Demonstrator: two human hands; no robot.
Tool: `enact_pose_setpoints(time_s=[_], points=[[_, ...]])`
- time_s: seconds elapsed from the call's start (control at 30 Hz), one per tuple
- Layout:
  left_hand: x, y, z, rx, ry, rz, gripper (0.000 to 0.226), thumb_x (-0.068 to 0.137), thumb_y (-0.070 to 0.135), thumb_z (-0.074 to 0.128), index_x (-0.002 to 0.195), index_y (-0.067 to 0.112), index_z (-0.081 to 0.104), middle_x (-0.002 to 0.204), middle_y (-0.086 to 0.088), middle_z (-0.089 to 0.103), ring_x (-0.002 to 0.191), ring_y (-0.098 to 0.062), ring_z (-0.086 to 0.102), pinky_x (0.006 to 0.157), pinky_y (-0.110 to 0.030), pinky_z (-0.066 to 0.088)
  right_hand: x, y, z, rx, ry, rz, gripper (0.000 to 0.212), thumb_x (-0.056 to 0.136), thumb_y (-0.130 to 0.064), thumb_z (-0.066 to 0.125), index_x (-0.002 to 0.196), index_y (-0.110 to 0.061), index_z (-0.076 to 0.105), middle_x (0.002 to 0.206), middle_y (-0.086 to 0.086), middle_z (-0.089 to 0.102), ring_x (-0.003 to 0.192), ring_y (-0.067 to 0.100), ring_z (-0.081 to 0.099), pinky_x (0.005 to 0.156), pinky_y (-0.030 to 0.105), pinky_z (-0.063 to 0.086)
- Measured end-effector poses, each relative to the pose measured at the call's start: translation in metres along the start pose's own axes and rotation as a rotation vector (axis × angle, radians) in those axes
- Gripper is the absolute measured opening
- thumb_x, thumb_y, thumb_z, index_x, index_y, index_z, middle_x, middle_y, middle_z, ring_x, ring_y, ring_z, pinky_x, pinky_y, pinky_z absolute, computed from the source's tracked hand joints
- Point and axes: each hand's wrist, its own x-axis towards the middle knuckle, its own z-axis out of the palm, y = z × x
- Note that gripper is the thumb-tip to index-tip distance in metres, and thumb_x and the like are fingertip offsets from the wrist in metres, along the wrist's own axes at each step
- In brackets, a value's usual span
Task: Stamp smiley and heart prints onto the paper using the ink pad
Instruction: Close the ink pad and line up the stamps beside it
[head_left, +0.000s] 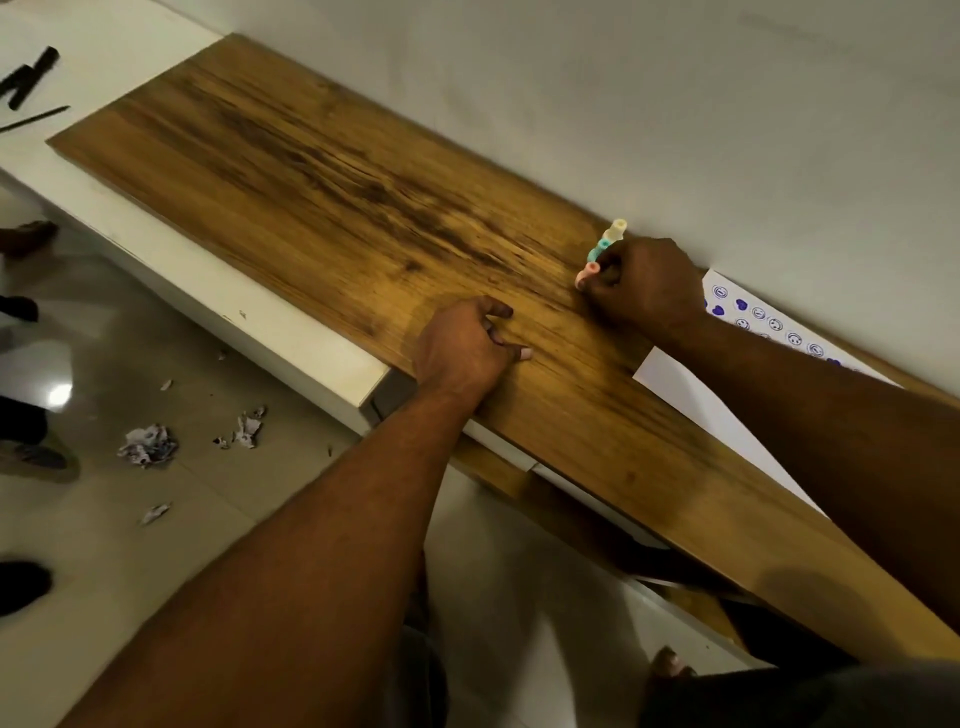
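Note:
A white paper (691, 387) lies on the wooden board (322, 197) at the right, mostly under my right forearm. Purple smiley and heart prints (758, 314) show along its far edge by the wall. My right hand (641, 283) is closed around several small stamps (605, 249): a cream one, a teal one and a pink one poke out of the fist, close to the wall. My left hand (465, 345) rests on the board near its front edge, fingers curled, holding nothing visible. No ink pad is in view.
The board lies on a white counter (218, 296) against a grey wall (675, 104). Black tools (28, 78) lie at the counter's far left. Crumpled paper scraps (148, 447) litter the tiled floor, and other people's feet (26, 239) stand at the left edge.

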Motion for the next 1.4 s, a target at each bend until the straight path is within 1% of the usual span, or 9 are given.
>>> enact_pose_setpoints(time_s=[0.27, 0.4, 0.53, 0.6, 0.67, 0.77, 0.93, 1.1, 1.4], points=[[-0.001, 0.002, -0.004, 0.014, -0.001, 0.015, 0.055, 0.072, 0.048, 0.092, 0.122, 0.039, 0.07, 0.083, 0.016, 0.067, 0.08, 0.001, 0.061, 0.061, -0.026, 0.036, -0.004, -0.001, -0.005, 0.018, -0.011, 0.014, 0.051, 0.089, -0.059, 0.068, 0.122, -0.021, 0.074, 0.105, 0.005, 0.075, 0.094, 0.024, 0.068, 0.074, 0.029, 0.048], [-0.004, 0.008, -0.006, 0.038, 0.007, 0.017, 0.053, 0.075, 0.048, 0.091, 0.122, 0.038, 0.07, 0.084, 0.016, 0.066, 0.082, 0.0, 0.061, 0.064, -0.027, 0.04, -0.02, 0.014, -0.034, 0.086, 0.123, -0.008, 0.05, 0.085, -0.071, 0.063, 0.106, -0.027, 0.078, 0.082, -0.005, 0.072, 0.079, 0.015, 0.067, 0.07, 0.029, 0.05], [-0.018, 0.022, 0.001, 0.19, -0.001, 0.205, 0.049, 0.086, 0.053, 0.08, 0.131, 0.038, 0.067, 0.096, 0.021, 0.063, 0.085, 0.002, 0.057, 0.067, -0.023, 0.043, -0.083, 0.086, -0.059, 0.145, 0.195, -0.027, 0.041, 0.089, -0.068, 0.063, 0.104, -0.031, 0.073, 0.084, -0.014, 0.065, 0.075, 0.009, 0.061, 0.068, 0.029, 0.049], [-0.03, 0.03, 0.015, 0.278, -0.027, 0.401, 0.059, 0.09, 0.062, 0.071, 0.141, 0.035, 0.059, 0.121, 0.011, 0.064, 0.104, -0.008, 0.059, 0.079, -0.028, 0.047, -0.133, 0.147, -0.061, 0.122, 0.263, 0.092, 0.043, 0.09, -0.067, 0.063, 0.112, -0.03, 0.067, 0.093, -0.012, 0.063, 0.081, 0.011, 0.059, 0.073, 0.034, 0.051], [-0.041, 0.035, 0.034, 0.346, -0.081, 0.539, 0.07, 0.092, 0.071, 0.06, 0.151, 0.035, 0.048, 0.141, 0.002, 0.056, 0.122, -0.018, 0.054, 0.092, -0.036, 0.048, -0.182, 0.214, -0.059, 0.056, 0.288, 0.282, 0.058, 0.089, -0.076, 0.05, 0.119, -0.027, 0.063, 0.102, 0.0, 0.065, 0.089, 0.019, 0.059, 0.079, 0.04, 0.053], [-0.054, 0.041, 0.061, 0.438, -0.16, 0.653, 0.079, 0.093, 0.081, 0.046, 0.157, 0.037, 0.035, 0.147, -0.003, 0.048, 0.13, -0.024, 0.047, 0.102, -0.045, 0.049, -0.239, 0.283, -0.052, -0.05, 0.186, 0.458, 0.079, 0.09, -0.084, 0.027, 0.129, -0.021, 0.055, 0.119, 0.016, 0.059, 0.1, 0.038, 0.061, 0.084, 0.048, 0.053], [-0.057, 0.042, 0.075, 0.493, -0.106, 0.656, 0.089, 0.087, 0.092, 0.029, 0.161, 0.042, 0.028, 0.141, -0.004, 0.045, 0.127, -0.024, 0.045, 0.101, -0.046, 0.046, -0.248, 0.293, -0.041, -0.079, 0.215, 0.386, 0.057, 0.101, -0.047, 0.037, 0.147, -0.015, 0.045, 0.13, 0.022, 0.048, 0.104, 0.045, 0.055, 0.082, 0.047, 0.051], [-0.056, 0.041, 0.072, 0.548, -0.121, 0.712, 0.091, 0.087, 0.092, 0.03, 0.165, 0.046, 0.016, 0.139, -0.005, 0.045, 0.124, -0.025, 0.046, 0.098, -0.047, 0.047, -0.238, 0.292, -0.044, -0.079, 0.219, 0.215, 0.053, 0.099, -0.043, 0.04, 0.142, -0.017, 0.053, 0.12, 0.015, 0.052, 0.091, 0.039, 0.058, 0.074, 0.044, 0.053], [-0.055, 0.054, 0.066, 0.688, -0.2, 0.744, 0.079, 0.092, 0.087, 0.031, 0.156, 0.042, 0.043, 0.14, -0.005, 0.044, 0.127, -0.026, 0.045, 0.103, -0.049, 0.045, -0.237, 0.302, -0.04, -0.069, 0.189, 0.251, 0.053, 0.097, -0.052, 0.042, 0.142, -0.028, 0.054, 0.117, 0.011, 0.052, 0.099, 0.035, 0.056, 0.078, 0.046, 0.052]])
